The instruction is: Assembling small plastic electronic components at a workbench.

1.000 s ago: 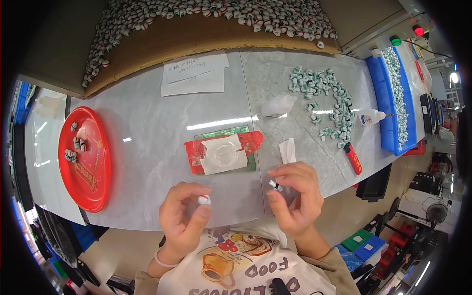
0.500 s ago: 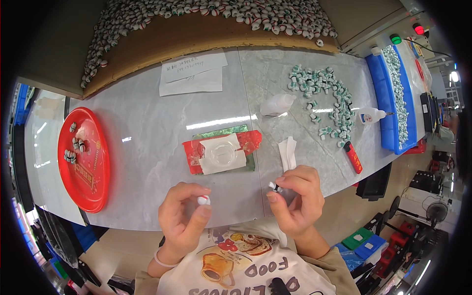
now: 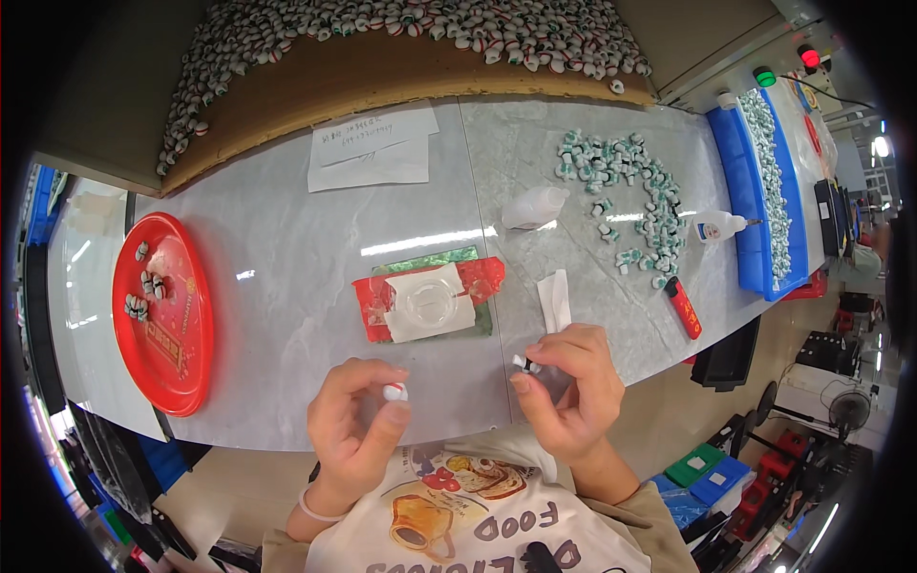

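Near the table's front edge, my left hand point(image 3: 349, 430) pinches a small rounded white piece with a red stripe point(image 3: 394, 392) between thumb and fingers. A short way to the right, my right hand point(image 3: 581, 396) is closed on a small white and dark-green plug-like piece point(image 3: 522, 364), partly hidden by the fingertips. The two pieces are apart. Just beyond my right hand lies a folded white tissue point(image 3: 554, 299). Ahead, between the hands, a shallow clear round dish point(image 3: 432, 304) rests on a white sheet over a red wrapper point(image 3: 487, 275).
On the left is a red oval tray point(image 3: 196, 334) with several pieces. White squeeze bottles point(image 3: 535, 207) point(image 3: 718, 225), a heap of green-white plugs point(image 3: 664, 205) and a red lighter point(image 3: 682, 307) lie right. A blue bin point(image 3: 731, 181) stands beyond; a striped-piece pile point(image 3: 315, 29) fills the back shelf.
My right hand has moved slightly left with its piece, which now tilts a little differently. My left hand stays nearly still, and the view has shifted slightly.
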`<state>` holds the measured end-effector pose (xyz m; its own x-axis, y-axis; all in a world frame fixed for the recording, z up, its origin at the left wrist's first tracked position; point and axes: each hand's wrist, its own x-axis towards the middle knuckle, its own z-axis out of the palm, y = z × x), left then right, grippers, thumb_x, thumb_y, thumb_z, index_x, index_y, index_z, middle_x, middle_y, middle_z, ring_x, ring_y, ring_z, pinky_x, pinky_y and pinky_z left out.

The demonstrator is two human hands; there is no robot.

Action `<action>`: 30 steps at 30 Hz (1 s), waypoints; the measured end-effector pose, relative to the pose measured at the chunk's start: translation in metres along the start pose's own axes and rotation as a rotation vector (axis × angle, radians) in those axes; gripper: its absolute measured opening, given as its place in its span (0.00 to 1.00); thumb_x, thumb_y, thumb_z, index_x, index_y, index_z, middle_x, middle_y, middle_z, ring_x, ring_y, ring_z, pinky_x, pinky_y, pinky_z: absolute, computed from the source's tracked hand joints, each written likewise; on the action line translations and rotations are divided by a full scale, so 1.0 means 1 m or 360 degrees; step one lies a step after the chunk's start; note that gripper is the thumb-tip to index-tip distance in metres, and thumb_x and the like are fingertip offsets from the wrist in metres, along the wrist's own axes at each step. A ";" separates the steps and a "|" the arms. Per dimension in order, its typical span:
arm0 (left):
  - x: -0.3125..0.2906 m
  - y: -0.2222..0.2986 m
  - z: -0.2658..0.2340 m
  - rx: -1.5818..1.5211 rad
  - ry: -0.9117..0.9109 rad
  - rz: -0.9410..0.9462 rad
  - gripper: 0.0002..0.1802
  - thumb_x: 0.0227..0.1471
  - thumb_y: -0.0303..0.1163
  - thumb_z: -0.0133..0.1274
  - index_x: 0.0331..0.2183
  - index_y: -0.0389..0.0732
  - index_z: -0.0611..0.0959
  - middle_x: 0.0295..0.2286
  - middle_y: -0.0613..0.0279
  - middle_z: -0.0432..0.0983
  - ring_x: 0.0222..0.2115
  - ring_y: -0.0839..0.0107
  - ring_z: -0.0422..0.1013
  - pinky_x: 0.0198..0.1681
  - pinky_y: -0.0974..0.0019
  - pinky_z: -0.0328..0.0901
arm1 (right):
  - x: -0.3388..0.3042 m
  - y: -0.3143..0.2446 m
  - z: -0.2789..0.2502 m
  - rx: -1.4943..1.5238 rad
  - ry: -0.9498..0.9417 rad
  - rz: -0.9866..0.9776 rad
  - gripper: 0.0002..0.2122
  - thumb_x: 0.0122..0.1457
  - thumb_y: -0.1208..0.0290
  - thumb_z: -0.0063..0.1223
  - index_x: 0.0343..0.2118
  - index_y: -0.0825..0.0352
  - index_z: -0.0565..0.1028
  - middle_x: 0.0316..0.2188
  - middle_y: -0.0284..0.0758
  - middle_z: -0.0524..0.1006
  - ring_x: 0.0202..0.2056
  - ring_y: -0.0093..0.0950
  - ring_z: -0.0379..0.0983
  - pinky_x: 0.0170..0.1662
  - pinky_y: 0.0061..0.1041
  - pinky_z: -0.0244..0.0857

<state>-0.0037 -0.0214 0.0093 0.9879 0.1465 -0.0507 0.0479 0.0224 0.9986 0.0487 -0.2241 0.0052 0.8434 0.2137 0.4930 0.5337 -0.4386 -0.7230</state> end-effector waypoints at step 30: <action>-0.002 0.000 -0.001 -0.0066 -0.0007 -0.0032 0.12 0.49 0.30 0.53 0.35 0.33 0.73 0.26 0.63 0.69 0.24 0.80 0.62 0.27 0.78 0.57 | 0.001 -0.004 0.001 -0.0019 -0.0016 0.0046 0.15 0.36 0.84 0.63 0.30 0.69 0.73 0.26 0.37 0.73 0.25 0.28 0.69 0.26 0.21 0.63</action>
<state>-0.0055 -0.0212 0.0090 0.9875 0.1409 -0.0706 0.0617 0.0663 0.9959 0.0474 -0.2216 0.0085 0.8592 0.2095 0.4668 0.5082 -0.4550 -0.7313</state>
